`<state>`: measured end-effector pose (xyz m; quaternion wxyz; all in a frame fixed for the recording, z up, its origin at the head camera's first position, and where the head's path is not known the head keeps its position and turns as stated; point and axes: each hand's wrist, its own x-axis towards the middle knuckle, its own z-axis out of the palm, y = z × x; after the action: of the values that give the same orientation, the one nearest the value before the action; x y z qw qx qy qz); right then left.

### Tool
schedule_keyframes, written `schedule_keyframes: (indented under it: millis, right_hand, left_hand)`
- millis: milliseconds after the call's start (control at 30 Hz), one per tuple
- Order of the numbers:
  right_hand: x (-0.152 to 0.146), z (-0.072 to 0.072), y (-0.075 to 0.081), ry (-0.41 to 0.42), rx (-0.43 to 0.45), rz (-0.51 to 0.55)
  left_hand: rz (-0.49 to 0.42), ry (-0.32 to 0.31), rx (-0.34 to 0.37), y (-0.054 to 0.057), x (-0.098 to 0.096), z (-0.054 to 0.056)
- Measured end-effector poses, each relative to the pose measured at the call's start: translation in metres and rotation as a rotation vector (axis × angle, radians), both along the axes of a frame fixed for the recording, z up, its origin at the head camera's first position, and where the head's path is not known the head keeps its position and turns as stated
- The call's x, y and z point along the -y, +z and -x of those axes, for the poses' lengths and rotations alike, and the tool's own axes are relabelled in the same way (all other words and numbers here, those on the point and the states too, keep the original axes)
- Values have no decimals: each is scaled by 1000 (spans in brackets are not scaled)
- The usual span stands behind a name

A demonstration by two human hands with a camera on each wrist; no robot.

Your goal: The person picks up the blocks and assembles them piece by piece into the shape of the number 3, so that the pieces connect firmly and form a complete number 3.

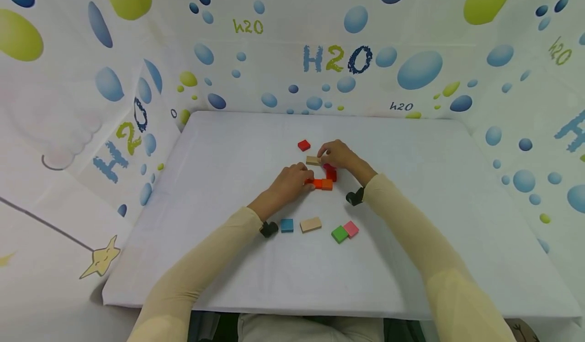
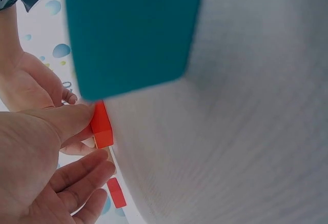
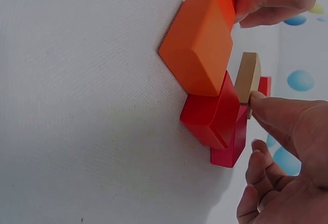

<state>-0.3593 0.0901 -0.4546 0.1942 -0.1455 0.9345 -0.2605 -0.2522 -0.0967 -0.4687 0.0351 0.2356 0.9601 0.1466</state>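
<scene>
My left hand pinches the left end of a short row of blocks, thumb and fingers at a red-orange block. An orange block lies against its right side. Behind that, a red block and a crimson block continue the line at an angle. At the far side my right hand holds the right end of a flat wooden block between thumb and forefinger; its other fingers are loosely bent. Farther back lies a separate red block.
Nearer me on the white table lie a blue block, another wooden block, and a green block touching a pink block. A patterned wall cloth rises behind the table.
</scene>
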Motion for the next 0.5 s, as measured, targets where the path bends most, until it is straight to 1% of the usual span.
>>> schedule_keyframes:
  millis: [133,500]
  right_hand:
    - [-1,1,0,9,-2,-14]
    - [-4,-1,-1,30,-18,-3]
  left_hand:
    - [3,3,6,0,0,0]
    - [-3,7,3,1,-1,-1]
